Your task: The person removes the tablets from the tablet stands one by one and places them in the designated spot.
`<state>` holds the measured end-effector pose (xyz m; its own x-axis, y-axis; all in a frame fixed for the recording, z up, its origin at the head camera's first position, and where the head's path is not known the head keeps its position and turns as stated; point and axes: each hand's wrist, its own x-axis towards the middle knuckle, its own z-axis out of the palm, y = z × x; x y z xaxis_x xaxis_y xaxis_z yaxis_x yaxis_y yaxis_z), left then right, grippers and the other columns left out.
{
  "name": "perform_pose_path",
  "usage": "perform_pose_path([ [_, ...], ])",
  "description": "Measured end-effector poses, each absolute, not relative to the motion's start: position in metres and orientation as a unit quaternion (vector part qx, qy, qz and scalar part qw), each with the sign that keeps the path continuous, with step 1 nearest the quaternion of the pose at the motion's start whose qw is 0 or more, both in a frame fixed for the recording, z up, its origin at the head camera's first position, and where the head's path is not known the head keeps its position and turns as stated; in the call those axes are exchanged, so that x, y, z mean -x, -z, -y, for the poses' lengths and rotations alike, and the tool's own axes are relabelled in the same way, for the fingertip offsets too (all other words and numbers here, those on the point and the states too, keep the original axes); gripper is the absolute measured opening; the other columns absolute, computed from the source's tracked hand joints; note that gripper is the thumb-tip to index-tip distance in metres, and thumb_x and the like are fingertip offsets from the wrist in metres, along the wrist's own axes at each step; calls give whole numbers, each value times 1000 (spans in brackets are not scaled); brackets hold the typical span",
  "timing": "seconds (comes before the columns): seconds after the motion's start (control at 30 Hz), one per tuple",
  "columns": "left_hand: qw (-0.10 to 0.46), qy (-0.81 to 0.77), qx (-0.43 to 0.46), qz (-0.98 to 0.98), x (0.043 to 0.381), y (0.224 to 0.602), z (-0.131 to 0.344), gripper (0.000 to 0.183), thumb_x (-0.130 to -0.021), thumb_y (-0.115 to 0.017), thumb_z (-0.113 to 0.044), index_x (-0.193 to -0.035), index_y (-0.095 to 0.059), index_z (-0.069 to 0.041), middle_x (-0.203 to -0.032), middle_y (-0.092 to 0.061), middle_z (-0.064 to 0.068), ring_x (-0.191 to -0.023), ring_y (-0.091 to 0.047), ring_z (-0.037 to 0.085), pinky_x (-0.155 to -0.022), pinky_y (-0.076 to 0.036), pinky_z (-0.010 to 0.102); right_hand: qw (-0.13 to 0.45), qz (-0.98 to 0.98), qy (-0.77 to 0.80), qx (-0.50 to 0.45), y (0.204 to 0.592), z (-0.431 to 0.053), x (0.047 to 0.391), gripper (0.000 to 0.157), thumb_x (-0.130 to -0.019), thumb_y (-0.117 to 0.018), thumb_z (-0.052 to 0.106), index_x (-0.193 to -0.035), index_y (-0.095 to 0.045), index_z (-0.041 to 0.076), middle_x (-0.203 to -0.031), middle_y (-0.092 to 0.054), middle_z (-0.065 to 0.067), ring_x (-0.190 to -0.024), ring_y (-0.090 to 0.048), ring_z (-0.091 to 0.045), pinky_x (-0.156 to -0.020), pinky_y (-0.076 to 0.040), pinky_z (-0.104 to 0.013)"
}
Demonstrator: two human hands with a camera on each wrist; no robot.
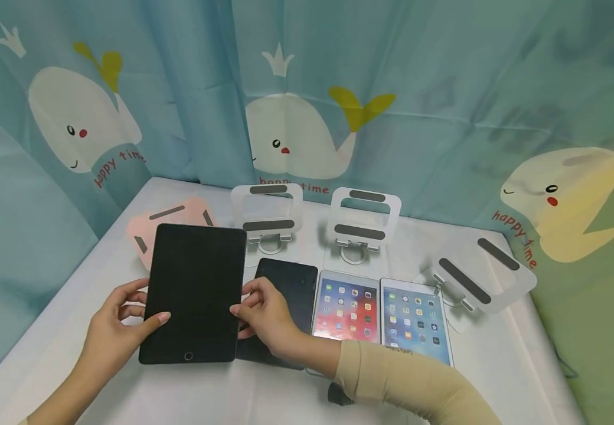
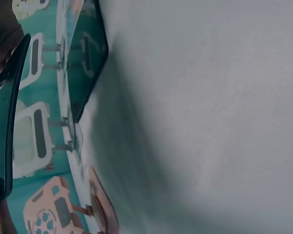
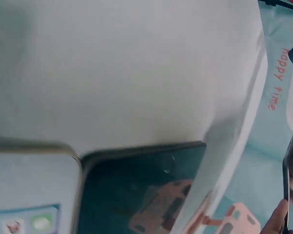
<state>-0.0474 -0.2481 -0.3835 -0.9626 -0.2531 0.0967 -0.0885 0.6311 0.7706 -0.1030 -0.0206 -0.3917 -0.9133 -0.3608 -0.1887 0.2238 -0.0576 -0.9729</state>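
In the head view, a tablet with a dark screen and black frame (image 1: 195,289) is held up, tilted, above the left part of the white table. My left hand (image 1: 113,319) grips its left edge, thumb on the front face. On the opposite edge, my right hand (image 1: 270,316) pinches the tablet between thumb and fingers. A second black tablet (image 1: 291,286) lies flat behind my right hand, which partly hides it. To its right are two white tablets with lit home screens, one reddish (image 1: 346,310) and one bluish (image 1: 413,313). The right sleeve covers their lower ends.
Behind the tablets stand a pink tablet stand (image 1: 139,227), two white stands (image 1: 297,206) (image 1: 333,212) and another pale stand (image 1: 519,277) turned at an angle on the right. A small dark object (image 1: 339,394) sits by the right sleeve. Blue whale-print curtains (image 1: 201,130) enclose the table (image 1: 503,354).
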Motion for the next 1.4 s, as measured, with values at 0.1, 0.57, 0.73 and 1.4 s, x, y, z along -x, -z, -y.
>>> perform_pose_path([
  [0.1,39,446,-99,889,51,389,251,67,-77,-78,-10,-133,-43,2,-102,-51,10,-70,-52,-5,-56,-46,16,226,-651,724,22,399,20,104,27,-81,-65,-9,-102,-50,0,-72,-55,-3,-53,-56,-13,-47,-55,-37],
  [0.57,-143,546,-132,815,54,408,256,77,-78,-76,-9,-138,-30,8,-100,-49,15,-70,-64,15,-61,-56,32,335,-661,668,-73,408,13,97,26,-82,-65,-7,-100,-48,3,-76,-58,-8,-49,-57,-13,-51,-56,-40],
  [0.73,-161,543,-116,816,55,411,260,75,-79,-75,-7,-136,-29,12,-99,-49,15,-68,-63,14,-60,-56,31,365,-645,662,-114,411,16,97,25,-82,-66,-7,-95,-49,6,-73,-57,-6,-48,-57,-13,-57,-56,-44],
  [1.4,-206,487,-91,844,97,429,277,73,-83,-73,-14,-134,-30,15,-107,-45,23,-77,-55,17,-65,-52,31,356,-651,648,-172,426,40,132,27,-81,-65,-11,-83,-47,9,-59,-53,-6,-40,-51,-13,-62,-56,-48],
])
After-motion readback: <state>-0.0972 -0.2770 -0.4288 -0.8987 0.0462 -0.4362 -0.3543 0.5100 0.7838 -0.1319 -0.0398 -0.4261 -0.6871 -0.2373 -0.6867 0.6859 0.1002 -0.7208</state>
